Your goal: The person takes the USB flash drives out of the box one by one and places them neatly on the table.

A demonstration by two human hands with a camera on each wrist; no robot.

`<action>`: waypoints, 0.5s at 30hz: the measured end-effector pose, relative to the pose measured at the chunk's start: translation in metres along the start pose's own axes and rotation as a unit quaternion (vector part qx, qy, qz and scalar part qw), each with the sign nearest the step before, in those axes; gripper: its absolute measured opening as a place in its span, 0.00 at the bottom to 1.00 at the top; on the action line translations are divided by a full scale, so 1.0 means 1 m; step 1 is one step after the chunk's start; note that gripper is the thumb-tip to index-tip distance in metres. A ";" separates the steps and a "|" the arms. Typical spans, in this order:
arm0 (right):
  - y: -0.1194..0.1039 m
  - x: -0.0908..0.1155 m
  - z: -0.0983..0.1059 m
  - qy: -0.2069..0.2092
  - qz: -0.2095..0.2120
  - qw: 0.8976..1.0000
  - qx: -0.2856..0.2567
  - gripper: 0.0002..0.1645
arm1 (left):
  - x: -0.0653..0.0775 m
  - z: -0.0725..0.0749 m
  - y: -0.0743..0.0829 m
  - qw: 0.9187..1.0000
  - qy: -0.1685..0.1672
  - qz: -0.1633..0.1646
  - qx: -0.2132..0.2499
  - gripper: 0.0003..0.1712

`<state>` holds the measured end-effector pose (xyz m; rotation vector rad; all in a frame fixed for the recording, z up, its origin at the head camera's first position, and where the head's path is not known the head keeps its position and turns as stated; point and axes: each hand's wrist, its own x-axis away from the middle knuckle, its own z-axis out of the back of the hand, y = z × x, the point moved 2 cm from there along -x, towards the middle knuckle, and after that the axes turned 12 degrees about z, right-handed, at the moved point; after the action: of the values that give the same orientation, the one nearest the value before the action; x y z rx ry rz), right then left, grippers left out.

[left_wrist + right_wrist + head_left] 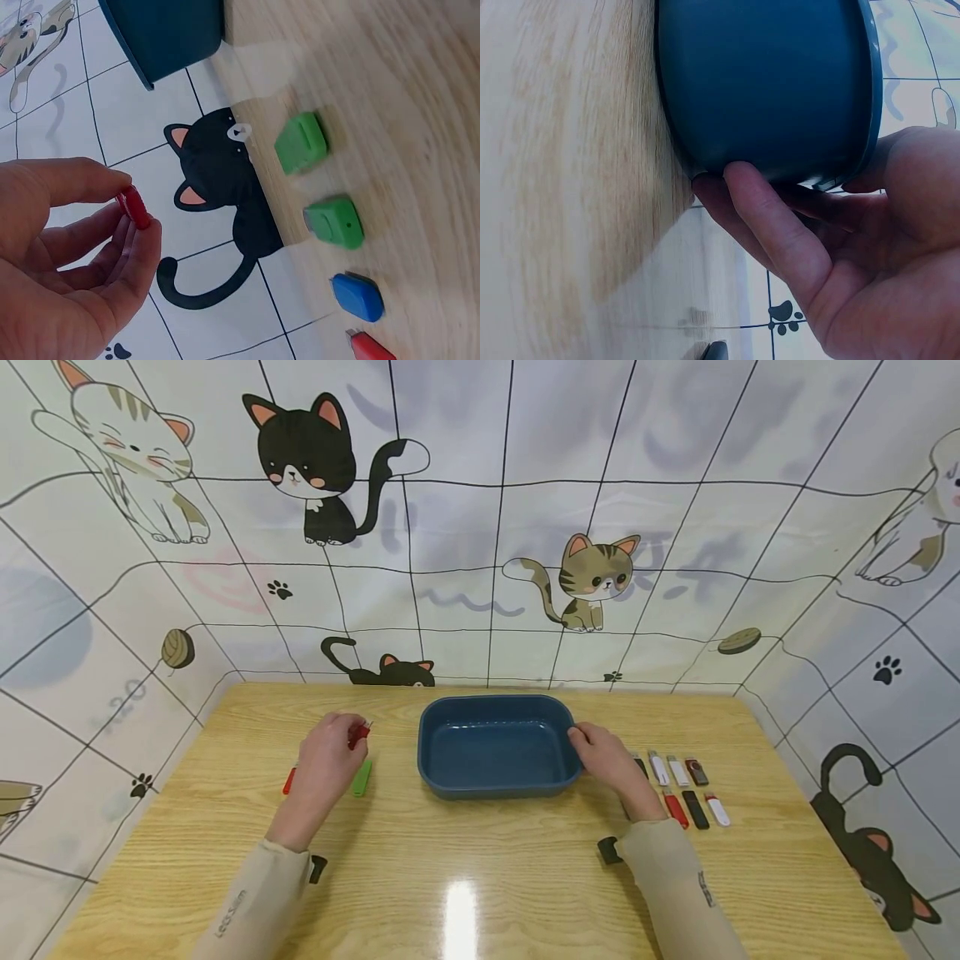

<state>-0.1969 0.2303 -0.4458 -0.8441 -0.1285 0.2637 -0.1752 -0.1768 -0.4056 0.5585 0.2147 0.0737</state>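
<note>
My left hand pinches a small red USB stick between thumb and fingers, raised above the table. In the left wrist view the red stick sits at the fingertips. Near that hand lie two green USB sticks, a blue one and another red one. A dark blue rectangular basin stands mid-table. My right hand grips its right end, thumb at the rim and fingers against the outer wall.
Right of the basin lie several USB sticks in two rows, among them a white one, a red one and a black one. Behind the wooden table hangs a cat-printed cloth, also at both sides.
</note>
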 end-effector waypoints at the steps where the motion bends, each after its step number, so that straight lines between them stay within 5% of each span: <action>1: 0.000 0.000 0.000 0.001 0.001 1.000 0.002 0.24 | 0.000 0.000 -0.001 1.000 0.001 0.001 -0.002 0.13; 15: 0.000 0.000 0.001 0.004 0.011 1.000 0.011 0.21 | 0.001 0.015 -0.029 0.999 -0.003 0.028 -0.024 0.13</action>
<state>-0.1968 0.2310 -0.4451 -0.8251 -0.1088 0.2828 -0.1707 -0.2092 -0.4086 0.5162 0.1913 0.1314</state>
